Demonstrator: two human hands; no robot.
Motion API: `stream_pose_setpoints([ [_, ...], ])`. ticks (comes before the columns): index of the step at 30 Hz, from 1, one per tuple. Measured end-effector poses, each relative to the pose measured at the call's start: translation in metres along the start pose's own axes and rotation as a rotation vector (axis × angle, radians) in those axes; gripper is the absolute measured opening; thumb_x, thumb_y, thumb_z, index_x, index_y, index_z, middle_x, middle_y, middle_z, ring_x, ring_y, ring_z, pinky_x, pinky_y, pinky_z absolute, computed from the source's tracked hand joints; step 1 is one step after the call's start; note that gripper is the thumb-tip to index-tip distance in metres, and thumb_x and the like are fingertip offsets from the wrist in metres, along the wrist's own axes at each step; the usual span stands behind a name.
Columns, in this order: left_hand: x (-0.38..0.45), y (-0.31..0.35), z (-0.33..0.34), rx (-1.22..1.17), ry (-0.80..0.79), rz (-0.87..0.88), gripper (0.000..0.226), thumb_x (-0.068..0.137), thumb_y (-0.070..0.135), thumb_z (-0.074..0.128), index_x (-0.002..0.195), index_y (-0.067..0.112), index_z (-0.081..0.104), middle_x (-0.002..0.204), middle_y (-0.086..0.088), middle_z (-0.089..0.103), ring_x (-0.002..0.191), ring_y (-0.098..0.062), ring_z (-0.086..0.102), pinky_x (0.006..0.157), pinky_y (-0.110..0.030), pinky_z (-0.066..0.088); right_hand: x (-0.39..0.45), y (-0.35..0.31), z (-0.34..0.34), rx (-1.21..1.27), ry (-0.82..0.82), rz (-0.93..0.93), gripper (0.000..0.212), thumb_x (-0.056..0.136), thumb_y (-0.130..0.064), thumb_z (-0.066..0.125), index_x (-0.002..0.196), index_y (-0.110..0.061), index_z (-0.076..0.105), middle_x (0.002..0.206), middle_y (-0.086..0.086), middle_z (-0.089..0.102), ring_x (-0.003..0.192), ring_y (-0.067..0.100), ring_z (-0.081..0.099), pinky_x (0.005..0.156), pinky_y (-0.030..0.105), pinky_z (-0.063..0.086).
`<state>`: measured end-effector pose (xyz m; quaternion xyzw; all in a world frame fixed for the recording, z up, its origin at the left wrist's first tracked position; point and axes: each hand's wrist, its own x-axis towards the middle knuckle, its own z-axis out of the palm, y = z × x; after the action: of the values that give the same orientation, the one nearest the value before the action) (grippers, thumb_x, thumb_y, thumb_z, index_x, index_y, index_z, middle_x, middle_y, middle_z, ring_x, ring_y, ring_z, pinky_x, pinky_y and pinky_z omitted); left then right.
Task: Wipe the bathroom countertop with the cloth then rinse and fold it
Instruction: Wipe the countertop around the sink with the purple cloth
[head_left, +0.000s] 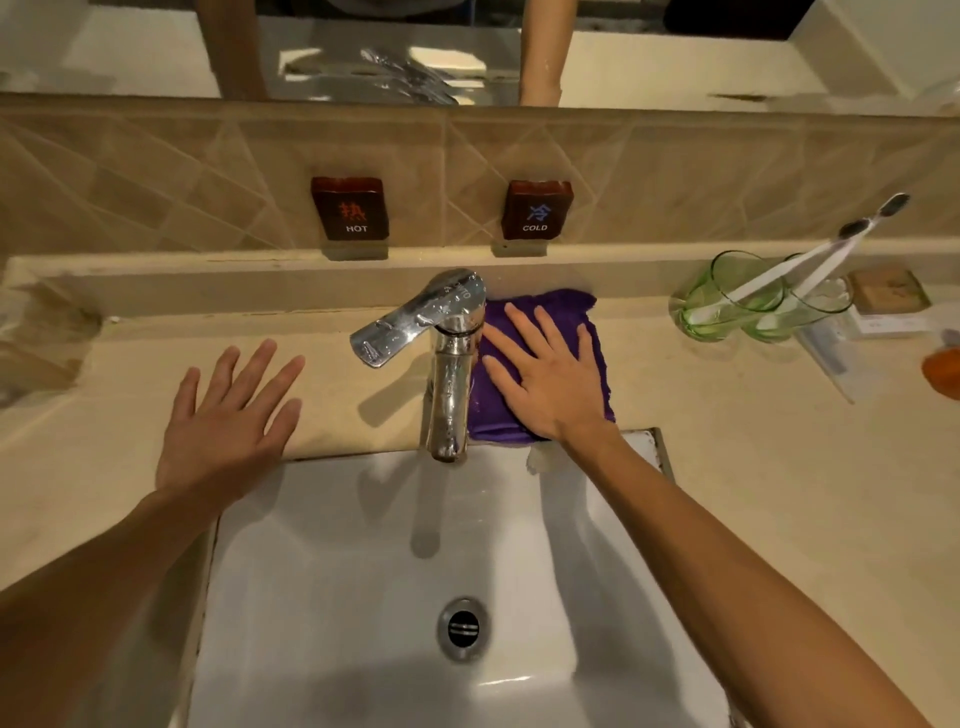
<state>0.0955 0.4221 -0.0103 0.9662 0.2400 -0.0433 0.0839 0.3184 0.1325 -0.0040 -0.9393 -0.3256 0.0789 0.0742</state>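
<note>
A folded purple cloth (558, 306) lies on the beige countertop (727, 467) just right of the chrome faucet (447, 364), behind the white sink (363, 597). My right hand (550, 379) rests flat on the cloth, palm down, fingers spread. My left hand (228, 421) hovers or rests flat over the countertop left of the faucet, fingers apart, holding nothing. No water runs from the spout.
Two green glasses (737, 301) holding toothbrushes (831, 249) stand at the right, beside a small box (888, 296) and an orange object (943, 371). HOT (350, 208) and COLD (537, 210) signs lean on the tiled backsplash under a mirror.
</note>
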Motion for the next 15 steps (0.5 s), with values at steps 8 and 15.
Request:
stream_pose_setpoints([
  [8,0.001,0.002,0.000,0.018,-0.016,-0.028,0.057,0.097,0.061,0.010,0.154,0.059,0.007,0.169,0.020,0.003,0.158,-0.015,0.003,0.125,-0.043,-0.004,-0.033,0.096,-0.019,-0.025,-0.019,0.161,0.054,0.098,-0.071,0.012,0.151,-0.062,0.010,0.168,-0.019,0.010,0.156,0.012,0.003,0.124,0.058,0.004],
  [15,0.004,0.001,0.002,0.122,0.067,0.073,0.058,0.103,0.052,0.022,0.158,0.036,0.029,0.168,-0.002,0.026,0.152,-0.037,0.029,0.120,-0.058,0.017,-0.030,0.041,-0.009,-0.040,-0.036,0.273,0.051,0.104,-0.058,0.011,0.154,-0.057,0.000,0.168,-0.018,-0.004,0.157,0.019,-0.008,0.120,0.067,-0.004],
])
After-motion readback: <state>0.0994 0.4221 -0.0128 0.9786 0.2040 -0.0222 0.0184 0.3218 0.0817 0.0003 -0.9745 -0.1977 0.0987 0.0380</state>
